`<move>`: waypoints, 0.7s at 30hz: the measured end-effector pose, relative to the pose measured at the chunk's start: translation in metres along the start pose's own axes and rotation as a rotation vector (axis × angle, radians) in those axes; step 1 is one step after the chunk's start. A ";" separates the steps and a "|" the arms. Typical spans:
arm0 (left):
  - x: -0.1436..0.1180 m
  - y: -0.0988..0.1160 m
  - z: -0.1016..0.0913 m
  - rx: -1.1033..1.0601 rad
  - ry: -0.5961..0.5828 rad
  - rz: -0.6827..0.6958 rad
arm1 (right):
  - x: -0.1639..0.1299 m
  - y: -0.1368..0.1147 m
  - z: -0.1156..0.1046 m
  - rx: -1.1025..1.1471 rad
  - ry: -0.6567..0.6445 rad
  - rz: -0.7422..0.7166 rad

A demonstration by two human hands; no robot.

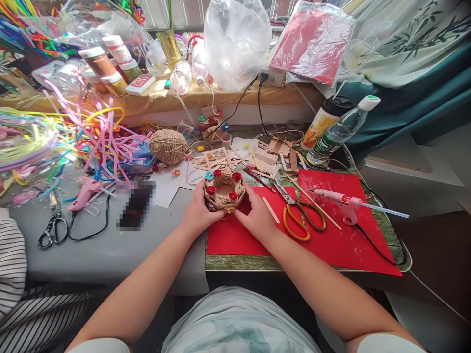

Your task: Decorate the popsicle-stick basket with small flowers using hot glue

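Between my two hands sits a small round twine-wrapped basket with an open middle, decorated on its rim with several red roses and one blue flower. My left hand grips its left side, thumb at the front. My right hand grips the right side the same way, its thumb near a small yellow piece at the front. The basket is over the left end of a red sheet; whether it touches the sheet cannot be seen. Just right of my right hand lies a wooden stick.
Orange-handled scissors and a pink glue gun lie on red paper at right. Behind are a twine ball, craft sticks and a water bottle. At left are pink pipe cleaners, another glue gun and a person's striped sleeve.
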State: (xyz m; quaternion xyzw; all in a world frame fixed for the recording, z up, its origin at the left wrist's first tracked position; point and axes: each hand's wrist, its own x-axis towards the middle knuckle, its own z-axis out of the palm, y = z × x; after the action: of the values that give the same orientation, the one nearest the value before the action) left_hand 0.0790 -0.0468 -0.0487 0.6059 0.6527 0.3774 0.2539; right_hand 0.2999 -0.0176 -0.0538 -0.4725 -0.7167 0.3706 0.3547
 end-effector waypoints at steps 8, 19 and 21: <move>-0.001 0.000 0.003 0.030 0.026 0.009 | -0.004 0.000 0.005 -0.016 0.059 0.014; -0.002 0.006 0.006 0.090 0.045 0.005 | -0.005 -0.001 0.007 -0.027 0.053 0.029; -0.002 0.006 0.004 0.071 0.025 -0.006 | -0.005 -0.001 0.007 -0.020 0.042 0.023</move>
State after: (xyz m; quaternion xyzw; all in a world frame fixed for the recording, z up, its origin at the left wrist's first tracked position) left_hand 0.0861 -0.0484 -0.0471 0.6078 0.6708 0.3607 0.2250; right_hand 0.2952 -0.0241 -0.0573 -0.4921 -0.7072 0.3573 0.3605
